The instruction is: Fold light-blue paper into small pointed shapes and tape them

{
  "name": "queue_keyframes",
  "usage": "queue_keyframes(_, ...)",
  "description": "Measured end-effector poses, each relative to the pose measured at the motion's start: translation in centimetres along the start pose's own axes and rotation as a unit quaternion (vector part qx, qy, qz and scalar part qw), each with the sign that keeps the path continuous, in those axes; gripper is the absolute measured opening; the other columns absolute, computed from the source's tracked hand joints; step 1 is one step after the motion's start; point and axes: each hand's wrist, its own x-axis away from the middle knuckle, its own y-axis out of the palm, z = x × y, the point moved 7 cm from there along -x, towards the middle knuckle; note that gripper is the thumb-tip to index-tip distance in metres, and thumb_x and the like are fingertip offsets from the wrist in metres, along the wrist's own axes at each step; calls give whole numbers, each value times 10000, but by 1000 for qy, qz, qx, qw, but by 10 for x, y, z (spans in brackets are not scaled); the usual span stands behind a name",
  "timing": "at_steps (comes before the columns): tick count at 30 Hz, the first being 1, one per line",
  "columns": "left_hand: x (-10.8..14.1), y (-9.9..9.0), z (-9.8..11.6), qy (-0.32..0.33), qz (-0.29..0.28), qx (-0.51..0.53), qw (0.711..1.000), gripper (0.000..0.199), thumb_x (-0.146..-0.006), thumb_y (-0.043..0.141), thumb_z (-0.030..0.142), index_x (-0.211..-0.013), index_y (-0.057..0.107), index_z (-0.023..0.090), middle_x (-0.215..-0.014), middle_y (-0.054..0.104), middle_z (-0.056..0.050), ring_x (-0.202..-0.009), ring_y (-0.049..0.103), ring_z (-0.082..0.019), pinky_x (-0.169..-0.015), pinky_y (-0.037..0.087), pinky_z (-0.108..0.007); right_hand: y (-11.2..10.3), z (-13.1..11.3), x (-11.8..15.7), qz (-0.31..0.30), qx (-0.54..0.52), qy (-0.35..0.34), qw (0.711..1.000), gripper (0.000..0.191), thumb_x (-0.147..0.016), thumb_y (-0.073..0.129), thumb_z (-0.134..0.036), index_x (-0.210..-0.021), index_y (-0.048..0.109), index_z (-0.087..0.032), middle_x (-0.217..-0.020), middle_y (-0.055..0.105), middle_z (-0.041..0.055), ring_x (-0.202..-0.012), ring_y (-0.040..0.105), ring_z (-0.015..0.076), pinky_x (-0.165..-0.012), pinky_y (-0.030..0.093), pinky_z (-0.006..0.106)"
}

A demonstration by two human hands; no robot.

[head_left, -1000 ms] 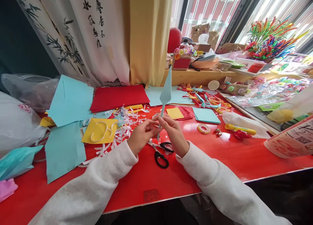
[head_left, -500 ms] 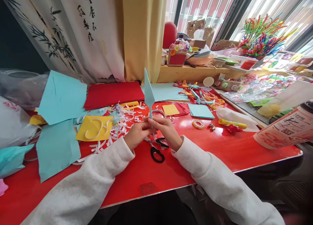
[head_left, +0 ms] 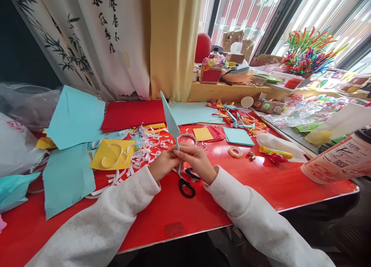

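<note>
Both my hands meet over the middle of the red table, pinching a light blue piece of paper (head_left: 171, 119) between their fingertips. The paper stands up nearly edge-on, its top tilted to the left. My left hand (head_left: 164, 163) grips it from the left side, and my right hand (head_left: 199, 160) from the right. Below them lie scissors with black handles (head_left: 187, 187), their blades partly hidden by my hands. Just behind my fingers is a roll of clear tape (head_left: 187, 138).
White paper strips (head_left: 149, 143) and a yellow square with curled strips (head_left: 113, 154) lie left. Light blue sheets (head_left: 69, 178) and red sheets (head_left: 133, 114) are further out. A blue square stack (head_left: 238, 136), a small tape roll (head_left: 235, 152), a yellow tube (head_left: 275, 152) and a cup (head_left: 336, 159) stand right.
The blue paper's top has swung to the left, and more of its face shows. Both hands keep hold of it in nearly the same place. The view has shifted slightly.
</note>
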Motion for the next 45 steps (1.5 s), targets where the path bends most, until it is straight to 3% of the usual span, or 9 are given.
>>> queue_keyframes(6,1,5,-8,-33,-61,-51,996,151,-637,581,270,-604,618,128,-494,553,8,-432,476,-88,-449,385,-217,2,11,4,-27,2,63,998,309,-775,451,-348,-985,601,-177,-903,577,50,-667,542,110,-567,445,232)
queue_keyframes(8,1,4,-8,-32,-58,-63,996,144,-621,594,272,-596,612,131,-488,544,15,-436,476,-88,-456,385,-217,0,9,4,-21,25,44,998,295,-773,453,-342,-964,608,-179,-884,577,46,-688,541,113,-590,440,232)
queue_keyframes(11,-2,-1,-7,-17,-21,-106,994,147,-609,603,273,-560,608,134,-497,543,19,-485,485,-86,-499,389,-205,-5,5,2,8,84,7,996,251,-773,462,-316,-887,627,-167,-815,585,35,-752,527,121,-668,420,231)
queue_keyframes(21,-1,-2,-8,-16,-40,-204,978,309,-709,475,338,-515,604,134,-495,569,-12,-478,502,-110,-538,397,-233,-7,7,4,48,192,29,980,353,-802,403,-344,-559,552,-135,-442,458,-25,-469,401,59,-470,315,177)
queue_keyframes(24,-3,-2,-6,-1,-38,-192,981,262,-697,507,348,-604,626,133,-559,582,-10,-528,513,-113,-545,396,-229,-14,17,2,52,115,67,990,333,-771,445,-386,-616,591,-129,-483,454,-22,-476,400,60,-479,340,189)
queue_keyframes(28,-4,2,4,47,-32,-113,992,245,-687,545,346,-798,631,145,-697,599,-9,-645,525,-119,-600,398,-225,-15,34,0,-16,-100,147,984,320,-736,505,-387,-851,624,-114,-610,529,1,-528,470,68,-586,432,239)
queue_keyframes(34,3,-2,9,-8,-18,-62,998,260,-664,573,359,-558,611,124,-515,557,-8,-476,485,-100,-508,394,-235,-8,30,2,-88,-223,158,958,329,-780,458,-364,-952,607,-126,-820,586,52,-763,537,91,-821,414,276)
queue_keyframes(41,2,1,10,-6,-49,-67,997,208,-655,592,328,-711,662,140,-621,614,-25,-536,538,-115,-525,432,-236,-16,21,-1,-71,-56,118,989,324,-783,445,-356,-948,613,-134,-586,500,-20,-585,463,68,-633,410,223)
queue_keyframes(45,2,2,8,-6,-55,-66,996,190,-661,579,301,-648,663,130,-582,592,-21,-514,536,-114,-517,428,-238,-14,15,-1,-90,13,98,991,317,-776,444,-351,-914,630,-136,-624,558,-4,-653,514,104,-679,418,255)
